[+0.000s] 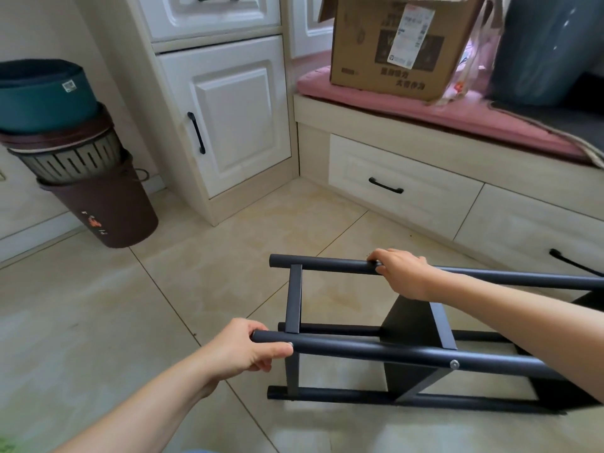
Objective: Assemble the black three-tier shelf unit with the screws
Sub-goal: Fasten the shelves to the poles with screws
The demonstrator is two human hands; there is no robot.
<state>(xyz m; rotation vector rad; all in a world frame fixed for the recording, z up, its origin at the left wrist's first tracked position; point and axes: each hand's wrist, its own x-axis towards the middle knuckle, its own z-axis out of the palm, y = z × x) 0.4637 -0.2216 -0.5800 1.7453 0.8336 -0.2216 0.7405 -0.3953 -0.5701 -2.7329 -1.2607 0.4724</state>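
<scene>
— Black shelf unit [415, 331] lay on its side on the floor tiles [163, 289], at four o'clock.
— We saw left hand [243, 349] gripping the near pole [392, 353], right hand [403, 273] clasping the far pole [330, 265].

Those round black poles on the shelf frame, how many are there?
4: left hand grips the near upper pole, right hand the far upper; two lower poles lie near the floor.

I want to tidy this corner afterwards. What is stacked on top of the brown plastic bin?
On the brown plastic bin sit a slotted grey-green basket, a brown rim or lid, then a dark teal round tub. What is inside them is hidden.
</scene>
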